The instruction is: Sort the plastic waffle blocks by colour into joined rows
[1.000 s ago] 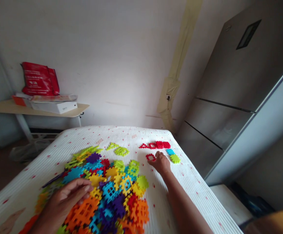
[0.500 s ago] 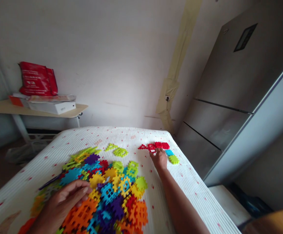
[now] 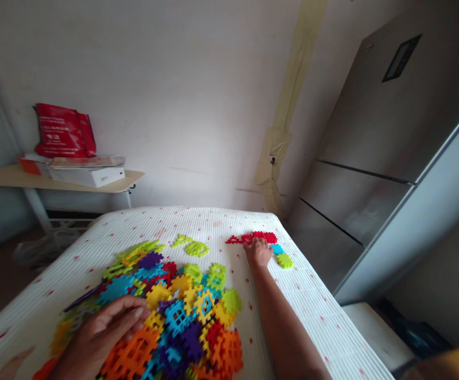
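Note:
My left hand (image 3: 108, 330) hovers over the near left of a heap of notched plastic building pieces (image 3: 180, 316) in orange, yellow, blue, purple, red and green. Its fingers are curled towards the thumb, and nothing shows in them. Farther off on the right, my right hand (image 3: 259, 253) reaches down to a row of red building pieces (image 3: 265, 236), its closed fingers on a red piece that they mostly cover. Just right of that hand lie a blue piece (image 3: 277, 249) and a light green piece (image 3: 285, 260).
Loose light green pieces (image 3: 197, 248) lie beyond the heap on the white dotted cover (image 3: 134, 221). A side table (image 3: 128, 182) at left bears boxes and a red bag (image 3: 61, 129). The fridge (image 3: 356, 158) stands at right, close to the cover's edge.
My right hand has settled slightly lower over the red pieces, hiding more of the one beneath its fingers. The left hand has hardly moved. The view has shifted slightly.

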Demonstrator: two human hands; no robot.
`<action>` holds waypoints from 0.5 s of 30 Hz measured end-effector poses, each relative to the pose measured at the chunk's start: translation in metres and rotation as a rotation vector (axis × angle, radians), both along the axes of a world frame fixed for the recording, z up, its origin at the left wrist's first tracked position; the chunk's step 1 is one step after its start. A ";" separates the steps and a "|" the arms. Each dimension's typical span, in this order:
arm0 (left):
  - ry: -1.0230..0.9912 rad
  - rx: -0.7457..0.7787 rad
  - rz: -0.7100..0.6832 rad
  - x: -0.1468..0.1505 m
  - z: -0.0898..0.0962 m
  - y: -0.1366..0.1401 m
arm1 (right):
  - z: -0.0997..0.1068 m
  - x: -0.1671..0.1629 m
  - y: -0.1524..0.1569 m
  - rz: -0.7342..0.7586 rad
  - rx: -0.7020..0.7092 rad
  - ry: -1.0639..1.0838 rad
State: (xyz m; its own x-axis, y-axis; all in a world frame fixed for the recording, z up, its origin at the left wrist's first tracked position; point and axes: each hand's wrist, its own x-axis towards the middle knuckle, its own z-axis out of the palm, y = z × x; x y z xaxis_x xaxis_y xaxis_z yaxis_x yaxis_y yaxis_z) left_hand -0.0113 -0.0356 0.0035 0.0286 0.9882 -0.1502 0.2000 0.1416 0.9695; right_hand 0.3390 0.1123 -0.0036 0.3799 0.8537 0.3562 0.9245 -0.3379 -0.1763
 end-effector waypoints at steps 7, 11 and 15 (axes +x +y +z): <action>-0.023 0.009 0.006 0.001 0.003 -0.003 | -0.001 0.002 -0.001 0.027 -0.015 -0.027; -0.026 0.001 0.010 0.002 0.004 -0.002 | 0.002 0.001 -0.001 0.037 -0.030 -0.048; 0.046 0.020 0.032 0.003 0.006 -0.003 | 0.003 0.001 0.000 0.069 -0.033 -0.060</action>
State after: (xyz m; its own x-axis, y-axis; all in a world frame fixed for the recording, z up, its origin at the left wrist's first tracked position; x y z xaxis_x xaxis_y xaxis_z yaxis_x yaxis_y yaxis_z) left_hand -0.0079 -0.0387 0.0099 -0.0096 0.9914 -0.1307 0.2401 0.1292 0.9621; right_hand 0.3402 0.1124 -0.0004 0.2989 0.8887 0.3476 0.9543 -0.2782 -0.1093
